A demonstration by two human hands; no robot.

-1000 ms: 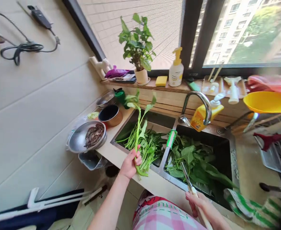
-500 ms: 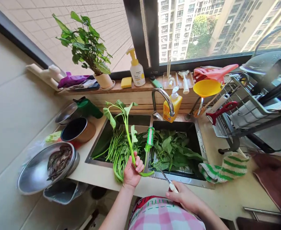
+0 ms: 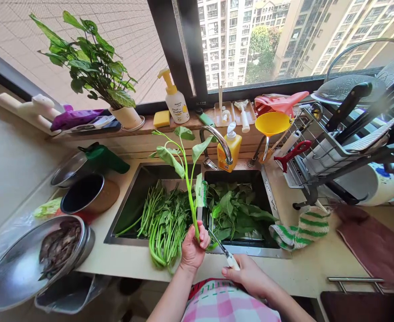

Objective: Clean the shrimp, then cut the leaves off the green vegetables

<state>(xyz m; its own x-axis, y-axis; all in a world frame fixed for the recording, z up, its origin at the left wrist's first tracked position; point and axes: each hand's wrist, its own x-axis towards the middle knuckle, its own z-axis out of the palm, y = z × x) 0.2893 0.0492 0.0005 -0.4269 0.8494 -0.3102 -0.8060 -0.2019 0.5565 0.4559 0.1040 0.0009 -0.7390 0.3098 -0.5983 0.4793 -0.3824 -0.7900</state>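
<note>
My left hand (image 3: 193,249) is closed around the lower part of a leafy green vegetable stalk (image 3: 189,188), whose leaves point up in front of the tap. My right hand (image 3: 247,272) grips a small knife (image 3: 229,258) by its white handle. The blade slants up and left, its tip close beside my left fingers; whether it touches the stalk I cannot tell. A bunch of long-stemmed greens (image 3: 165,230) lies over the left basin and hangs onto the counter edge. Loose green leaves (image 3: 239,210) fill much of the right basin of the sink (image 3: 250,252).
To the left stand a metal bowl (image 3: 10,268) with dark contents and a brown pot (image 3: 108,193). Behind the sink are the tap (image 3: 222,142) and a yellow bottle (image 3: 229,154). A striped cloth (image 3: 300,230) and a dish rack (image 3: 324,165) are at right.
The view has shifted, so the surroundings sit farther left. My left hand and the knife have come closer together, the blade tip now near the fingers holding the stalk.
</note>
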